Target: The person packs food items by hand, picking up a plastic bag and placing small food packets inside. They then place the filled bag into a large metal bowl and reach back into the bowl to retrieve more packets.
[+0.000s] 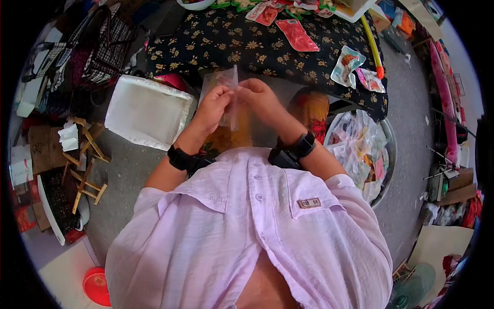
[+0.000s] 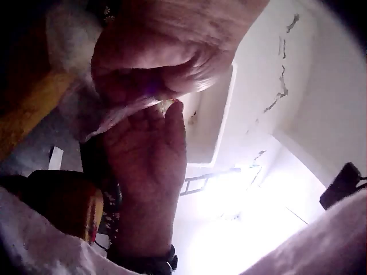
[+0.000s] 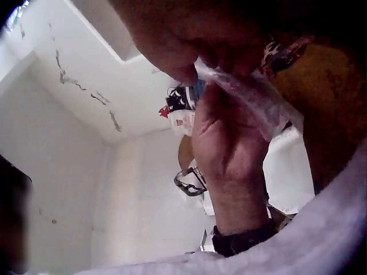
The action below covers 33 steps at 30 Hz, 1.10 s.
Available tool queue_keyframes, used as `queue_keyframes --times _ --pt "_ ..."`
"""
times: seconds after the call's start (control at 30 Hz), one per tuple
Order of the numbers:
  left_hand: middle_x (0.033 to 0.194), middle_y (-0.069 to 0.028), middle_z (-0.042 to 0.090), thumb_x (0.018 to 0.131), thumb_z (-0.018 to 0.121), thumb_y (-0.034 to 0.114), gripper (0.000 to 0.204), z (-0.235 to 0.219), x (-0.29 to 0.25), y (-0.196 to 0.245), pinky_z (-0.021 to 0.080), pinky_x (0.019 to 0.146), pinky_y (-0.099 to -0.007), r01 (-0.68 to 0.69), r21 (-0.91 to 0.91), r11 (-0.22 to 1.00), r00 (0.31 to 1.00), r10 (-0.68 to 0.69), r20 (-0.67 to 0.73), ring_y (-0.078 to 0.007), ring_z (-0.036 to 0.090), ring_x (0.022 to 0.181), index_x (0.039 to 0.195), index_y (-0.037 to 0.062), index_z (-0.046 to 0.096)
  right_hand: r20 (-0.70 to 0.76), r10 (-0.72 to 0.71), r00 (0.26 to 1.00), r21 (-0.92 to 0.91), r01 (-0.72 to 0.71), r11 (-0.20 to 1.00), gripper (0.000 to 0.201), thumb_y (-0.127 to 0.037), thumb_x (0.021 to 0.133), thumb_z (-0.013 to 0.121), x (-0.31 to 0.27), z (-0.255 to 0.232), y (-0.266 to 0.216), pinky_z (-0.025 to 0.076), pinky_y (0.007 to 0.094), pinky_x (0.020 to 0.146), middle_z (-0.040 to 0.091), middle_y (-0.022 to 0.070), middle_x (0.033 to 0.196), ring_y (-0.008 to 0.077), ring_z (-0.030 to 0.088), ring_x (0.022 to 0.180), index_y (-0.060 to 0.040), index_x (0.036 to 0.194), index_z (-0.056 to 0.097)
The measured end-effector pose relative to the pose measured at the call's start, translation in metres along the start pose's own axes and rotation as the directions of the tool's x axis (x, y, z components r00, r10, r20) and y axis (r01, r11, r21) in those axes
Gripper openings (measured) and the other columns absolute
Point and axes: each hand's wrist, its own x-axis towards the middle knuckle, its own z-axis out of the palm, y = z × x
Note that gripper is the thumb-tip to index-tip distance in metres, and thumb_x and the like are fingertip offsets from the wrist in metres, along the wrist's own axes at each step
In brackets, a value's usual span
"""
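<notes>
A clear plastic bag (image 1: 234,119) is stretched upright between the two hands, above the person's lap. The left hand (image 1: 211,107) pinches its edge with thumb and fingertips. Facing it, the right hand (image 1: 261,102) pinches the same edge, so the fingertips of both hands meet near its upper part. In the left wrist view the thin film of the bag (image 2: 112,117) hangs below the left hand's curled fingers. From the right wrist, the crinkled bag (image 3: 258,100) runs across in front of the left hand's palm.
A table with a black flowered cloth (image 1: 200,46) stands ahead, bearing a red packet (image 1: 297,35), other small packets (image 1: 346,66) and a yellow stick (image 1: 371,44). A white foam box (image 1: 146,136) is at left. A metal basin (image 1: 392,154) of plastic-wrapped packets stands at right.
</notes>
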Motion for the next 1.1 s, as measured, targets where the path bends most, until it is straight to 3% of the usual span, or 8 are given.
queue_keyframes --times 0.17,0.27,0.37,0.53,0.7,0.83,0.97,1.1 --pt "0.074 0.0007 0.050 0.081 0.045 0.013 0.009 0.001 0.001 -0.001 0.037 0.057 -0.0193 0.025 0.077 0.997 0.996 -0.031 0.081 -0.0063 0.045 0.064 0.083 0.0058 0.049 0.047 0.008 0.999 -0.070 -0.005 0.998 0.017 -0.013 0.077 0.051 -0.005 -0.002 -0.002 0.042 0.0225 0.065 0.055 0.0035 0.081 0.0100 0.051 0.071 -0.0004 0.089 0.051" --pt "0.073 0.0009 0.050 0.080 0.046 0.012 0.007 0.001 0.002 -0.002 0.036 0.056 -0.0186 0.025 0.106 0.994 0.996 -0.034 0.078 -0.0059 0.044 0.062 0.082 0.0057 0.049 0.076 -0.030 0.997 -0.088 0.036 0.995 0.022 -0.019 0.078 0.051 -0.006 -0.005 0.001 0.044 0.0232 0.061 0.054 0.0046 0.082 0.0117 0.052 0.072 -0.0004 0.090 0.051" --pt "0.072 0.0012 0.050 0.079 0.047 0.011 0.006 0.001 0.004 -0.002 0.036 0.055 -0.0180 0.021 0.109 0.994 0.996 -0.030 0.083 -0.0056 0.044 0.061 0.081 0.0056 0.050 -0.009 0.041 0.999 -0.012 -0.041 0.999 0.020 -0.018 0.079 0.049 -0.008 -0.004 -0.001 0.044 0.0235 0.061 0.054 0.0043 0.082 0.0122 0.052 0.072 -0.0011 0.090 0.051" --pt "0.071 0.0011 0.050 0.078 0.049 0.009 0.004 0.003 0.003 -0.004 0.035 0.054 -0.0178 -0.003 0.126 0.992 0.998 -0.004 0.057 -0.0053 0.043 0.060 0.080 0.0057 0.050 0.015 0.049 0.999 0.057 -0.049 0.997 0.018 -0.018 0.080 0.047 -0.010 -0.006 0.002 0.045 0.0229 0.060 0.054 0.0037 0.080 0.0122 0.052 0.070 -0.0021 0.087 0.051" --pt "0.071 0.0001 0.050 0.075 0.053 0.008 0.007 0.012 -0.001 -0.001 0.037 0.057 -0.0193 -0.095 0.349 0.932 0.995 0.100 0.002 -0.0075 0.044 0.063 0.079 0.0041 0.050 0.002 0.069 0.998 0.164 -0.069 0.984 0.016 -0.018 0.080 0.047 -0.010 -0.009 0.007 0.046 0.0228 0.060 0.053 0.0034 0.076 0.0119 0.052 0.069 -0.0021 0.083 0.051" --pt "0.072 -0.0016 0.052 0.074 0.055 0.010 0.010 0.014 -0.001 -0.001 0.039 0.059 -0.0221 -0.134 0.540 0.831 0.986 0.165 -0.009 -0.0102 0.047 0.065 0.079 0.0027 0.050 0.018 0.068 0.998 0.200 -0.070 0.977 0.016 -0.017 0.080 0.047 -0.010 -0.009 0.006 0.046 0.0232 0.060 0.052 0.0037 0.076 0.0119 0.052 0.068 -0.0018 0.082 0.051" --pt "0.070 -0.0052 0.053 0.072 0.057 0.011 0.013 0.018 -0.001 -0.002 0.041 0.057 -0.0248 -0.234 0.736 0.635 0.950 0.311 0.034 -0.0120 0.050 0.063 0.079 0.0027 0.050 0.031 0.037 0.999 0.192 -0.042 0.980 0.015 -0.017 0.079 0.049 -0.014 -0.003 -0.002 0.046 0.0230 0.060 0.053 0.0042 0.076 0.0119 0.052 0.065 -0.0016 0.081 0.050" --pt "0.066 -0.0077 0.052 0.070 0.060 0.012 0.016 0.020 0.000 -0.006 0.041 0.054 -0.0263 -0.290 0.854 0.432 0.891 0.448 0.076 -0.0136 0.050 0.060 0.077 0.0023 0.049 0.000 0.022 1.000 0.057 -0.022 0.998 0.015 -0.016 0.079 0.049 -0.011 -0.004 0.001 0.045 0.0226 0.055 0.054 0.0050 0.076 0.0109 0.052 0.062 -0.0017 0.081 0.051"
